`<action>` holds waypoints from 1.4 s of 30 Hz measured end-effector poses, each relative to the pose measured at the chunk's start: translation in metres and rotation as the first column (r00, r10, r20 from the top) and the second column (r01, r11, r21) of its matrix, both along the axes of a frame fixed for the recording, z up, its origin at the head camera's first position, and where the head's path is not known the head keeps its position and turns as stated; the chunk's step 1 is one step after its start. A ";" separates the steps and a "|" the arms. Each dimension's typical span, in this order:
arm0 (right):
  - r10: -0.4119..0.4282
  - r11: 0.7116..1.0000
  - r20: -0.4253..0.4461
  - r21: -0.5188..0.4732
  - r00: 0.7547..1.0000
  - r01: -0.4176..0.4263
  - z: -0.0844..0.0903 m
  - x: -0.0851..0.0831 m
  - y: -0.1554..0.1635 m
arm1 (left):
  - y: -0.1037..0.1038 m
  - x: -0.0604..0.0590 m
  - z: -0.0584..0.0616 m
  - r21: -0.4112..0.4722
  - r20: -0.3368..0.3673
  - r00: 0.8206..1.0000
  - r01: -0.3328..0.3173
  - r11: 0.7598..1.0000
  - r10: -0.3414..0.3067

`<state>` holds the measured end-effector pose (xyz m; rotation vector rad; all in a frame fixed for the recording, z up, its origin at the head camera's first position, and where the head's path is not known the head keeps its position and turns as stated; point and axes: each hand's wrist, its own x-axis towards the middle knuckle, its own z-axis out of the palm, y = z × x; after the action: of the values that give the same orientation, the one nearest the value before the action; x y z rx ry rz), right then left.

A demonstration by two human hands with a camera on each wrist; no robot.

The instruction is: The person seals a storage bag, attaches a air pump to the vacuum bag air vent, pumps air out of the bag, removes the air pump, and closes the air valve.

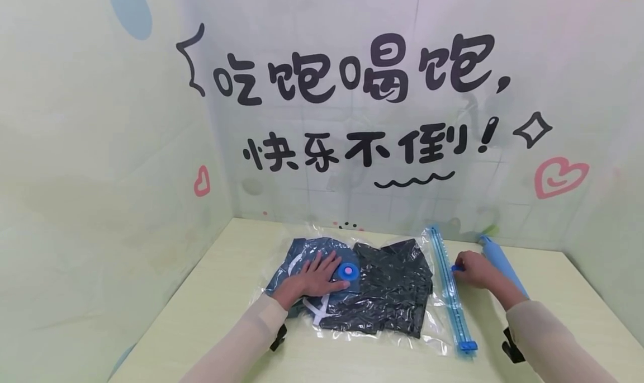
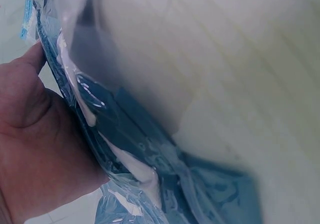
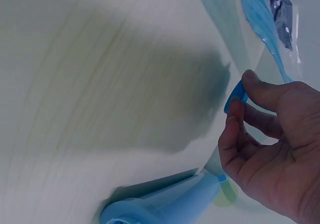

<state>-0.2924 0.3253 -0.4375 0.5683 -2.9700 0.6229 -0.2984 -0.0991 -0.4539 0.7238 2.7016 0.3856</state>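
A clear vacuum storage bag lies flat with folded clothes inside, blue and white at the left, dark grey at the right. My left hand rests on the bag with fingers spread, thumb beside the round blue valve with its pink centre. In the left wrist view, the palm of this hand lies against the crinkled plastic. Just right of the bag's blue zip strip, my right hand pinches a small blue cap between thumb and fingers, held above the table.
A blue hand pump lies behind and right of my right hand. At the strip's near end sits a blue zip slider. The pale wooden table meets a printed curtain wall at the back and sides.
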 end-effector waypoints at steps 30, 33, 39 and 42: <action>-0.142 0.989 -0.273 -0.090 0.951 0.121 0.026 -0.001 -0.023 | 0.001 0.002 -0.001 -0.014 -0.003 1.000 -0.006 1.000 0.006; -0.128 0.988 -0.295 -0.120 0.947 0.097 0.028 0.000 -0.037 | 0.002 0.003 0.000 -0.015 -0.005 1.000 -0.008 1.000 0.008; -0.105 0.977 -0.263 -0.207 0.959 0.050 0.024 -0.003 -0.066 | 0.002 0.002 0.000 -0.014 -0.009 1.000 -0.010 1.000 0.010; -0.085 0.977 -0.232 -0.211 0.969 0.035 0.021 -0.005 -0.082 | 0.002 0.002 0.000 -0.012 -0.009 1.000 -0.014 1.000 0.014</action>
<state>-0.2976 0.2428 -0.4163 0.4948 -2.6467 0.7834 -0.2967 -0.0967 -0.4542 0.7048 2.7166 0.3701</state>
